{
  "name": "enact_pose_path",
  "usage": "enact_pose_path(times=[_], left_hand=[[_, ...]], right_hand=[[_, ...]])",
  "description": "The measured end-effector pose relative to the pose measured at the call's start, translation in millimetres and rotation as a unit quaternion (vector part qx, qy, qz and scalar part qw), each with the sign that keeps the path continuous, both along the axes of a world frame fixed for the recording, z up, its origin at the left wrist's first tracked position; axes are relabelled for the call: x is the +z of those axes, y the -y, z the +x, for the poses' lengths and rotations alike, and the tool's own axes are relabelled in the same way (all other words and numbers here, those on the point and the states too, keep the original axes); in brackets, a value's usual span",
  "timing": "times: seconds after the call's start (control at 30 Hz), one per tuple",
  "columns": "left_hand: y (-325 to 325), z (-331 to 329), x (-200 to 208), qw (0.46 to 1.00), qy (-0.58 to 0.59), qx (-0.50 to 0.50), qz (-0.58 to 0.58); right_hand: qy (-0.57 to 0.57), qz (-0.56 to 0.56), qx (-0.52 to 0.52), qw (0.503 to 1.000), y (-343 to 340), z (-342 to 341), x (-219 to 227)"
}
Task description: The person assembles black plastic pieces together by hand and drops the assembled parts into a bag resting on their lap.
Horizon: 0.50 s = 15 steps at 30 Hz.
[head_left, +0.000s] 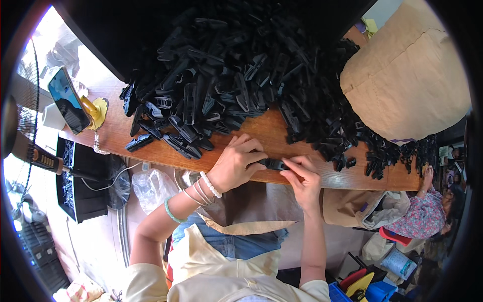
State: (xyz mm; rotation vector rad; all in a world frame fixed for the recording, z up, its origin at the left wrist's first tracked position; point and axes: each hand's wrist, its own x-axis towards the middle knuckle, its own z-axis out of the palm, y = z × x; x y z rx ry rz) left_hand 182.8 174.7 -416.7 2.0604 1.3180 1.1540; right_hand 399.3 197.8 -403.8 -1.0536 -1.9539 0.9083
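Observation:
Between my two hands, just over the table's front edge, is a small black plastic clip-like part (274,164). My left hand (236,162), with bracelets on its wrist, is closed on the part's left end. The thumb and fingers of my right hand (303,177) pinch its right end. Much of the part is hidden by my fingers. Beyond my hands, a large heap of similar black plastic parts (189,103) covers the wooden table (269,126) and spreads to the right along it.
A big brown paper sack (402,75) stands at the right of the heap. A phone (69,100) leans on a yellow stand at the left. A black crate (83,176) and clear plastic bag (153,189) are below the table's left side. Another person (420,214) sits far right.

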Motion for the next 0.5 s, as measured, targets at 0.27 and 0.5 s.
enact_pose_path(times=[0.27,0.5], left_hand=[[-6.9,-1.1,20.3,0.998,0.004,-0.061,-0.022],[-80.9,39.8,21.4,0.946,-0.267,0.031,0.181]], right_hand=[[0.037,-0.008,0.075,0.996,-5.3,7.7,11.6],[0.19,0.259,-0.102,0.942,-36.8,-13.9,8.6]])
